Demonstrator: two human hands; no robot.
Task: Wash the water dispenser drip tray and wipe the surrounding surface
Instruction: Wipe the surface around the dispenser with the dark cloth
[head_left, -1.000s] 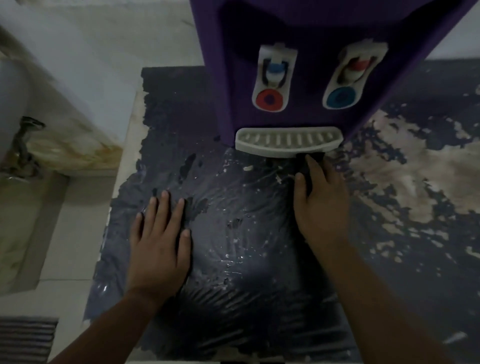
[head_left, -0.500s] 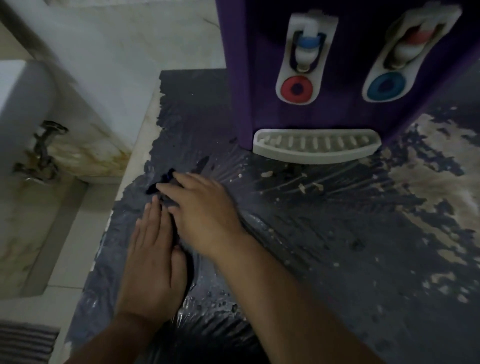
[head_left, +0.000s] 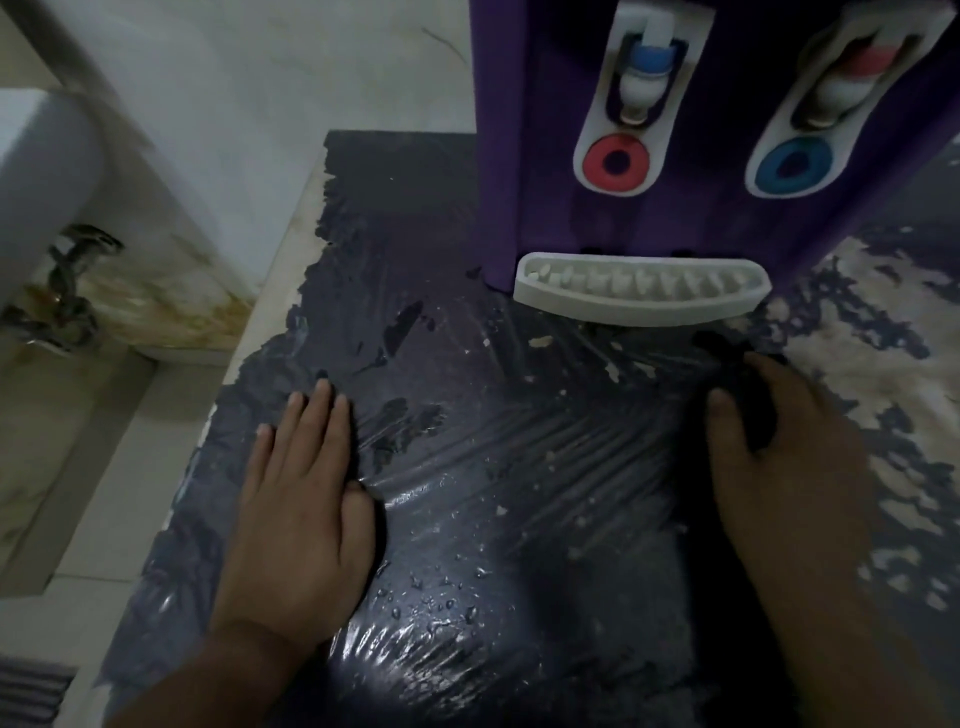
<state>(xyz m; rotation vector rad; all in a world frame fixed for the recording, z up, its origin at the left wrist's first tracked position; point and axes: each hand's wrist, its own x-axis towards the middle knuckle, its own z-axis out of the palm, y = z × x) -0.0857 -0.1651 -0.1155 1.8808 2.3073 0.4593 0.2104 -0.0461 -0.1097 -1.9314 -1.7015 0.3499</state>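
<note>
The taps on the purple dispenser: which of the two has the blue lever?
The tap on the picture's left has the blue lever, above a red ring. The other tap has a red lever above a blue ring.

Left hand (head_left: 298, 499) flat, palm down, fingers (head_left: 318, 415) together; right hand (head_left: 779, 457) pressed down, seemingly clutching something dark.
</note>
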